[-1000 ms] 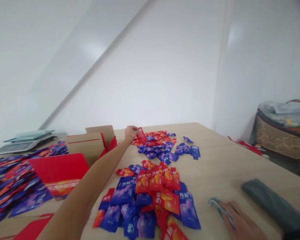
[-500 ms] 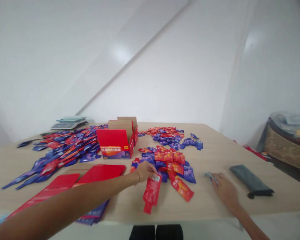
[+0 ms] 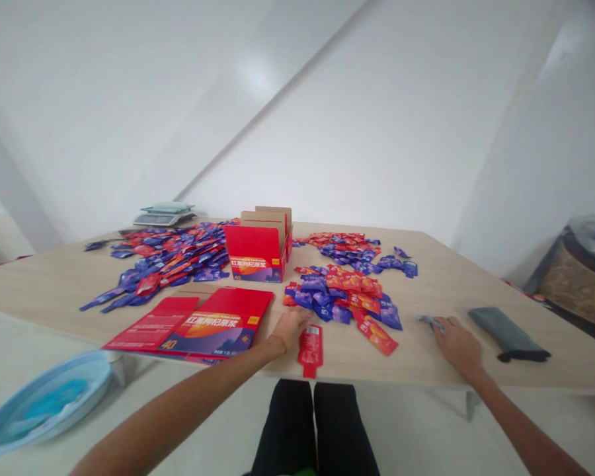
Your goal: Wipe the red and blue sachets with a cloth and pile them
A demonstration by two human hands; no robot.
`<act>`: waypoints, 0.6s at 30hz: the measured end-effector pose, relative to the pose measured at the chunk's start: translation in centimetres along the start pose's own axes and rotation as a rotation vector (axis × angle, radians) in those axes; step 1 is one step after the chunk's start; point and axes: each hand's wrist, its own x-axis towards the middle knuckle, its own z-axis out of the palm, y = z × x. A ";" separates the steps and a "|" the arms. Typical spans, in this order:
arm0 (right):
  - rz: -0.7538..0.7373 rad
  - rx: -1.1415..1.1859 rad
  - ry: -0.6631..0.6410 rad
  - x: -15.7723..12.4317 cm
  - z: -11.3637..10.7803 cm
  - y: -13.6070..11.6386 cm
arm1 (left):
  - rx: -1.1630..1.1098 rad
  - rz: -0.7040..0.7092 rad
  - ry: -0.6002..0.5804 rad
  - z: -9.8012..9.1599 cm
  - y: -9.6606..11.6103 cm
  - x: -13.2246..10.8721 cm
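Note:
My left hand (image 3: pixel 291 328) is at the table's near side, its closed fingers at the top corner of a red spouted pouch (image 3: pixel 311 348). That pouch lies back side up, with a printed label showing and its spout toward the table edge. Just beyond is a small heap of red and purple pouches (image 3: pixel 340 294). To the right, my right hand (image 3: pixel 457 344) rests on the table, its fingers closed on a crumpled grey cloth (image 3: pixel 430 322).
Flattened red cartons (image 3: pixel 213 324) lie at the near left, behind them open red boxes (image 3: pixel 252 254). A large pouch pile (image 3: pixel 178 254) and a scale (image 3: pixel 163 217) are farther left. A grey folded pouch (image 3: pixel 508 332) lies right. A blue basin (image 3: pixel 86 373) stands below the table.
The red pouch, tilted in my left hand before, now lies straighter and flat at the table edge. My view has tipped downward, showing the basin and my legs. My right hand stays on the cloth.

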 end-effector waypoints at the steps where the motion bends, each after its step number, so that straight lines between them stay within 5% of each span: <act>1: -0.013 -0.039 0.029 -0.1 -0.1 -0.1 | 0.016 0.048 0.002 -0.4 0.5 -0.9; 7: -0.021 -0.131 0.138 -0.2 -0.4 -0.8 | 0.421 0.615 -0.012 0.3 3.6 -9.5; 13: -0.072 0.071 -0.120 1.1 -0.9 0.4 | 0.574 0.552 0.168 3.8 2.8 -13.4; 16: -0.062 0.195 -0.009 1.5 -3.5 -1.5 | 0.540 0.583 0.229 3.9 1.5 -13.4; 18: -0.138 0.317 0.125 1.3 -6.4 -5.1 | 0.500 0.609 0.262 3.8 0.7 -13.4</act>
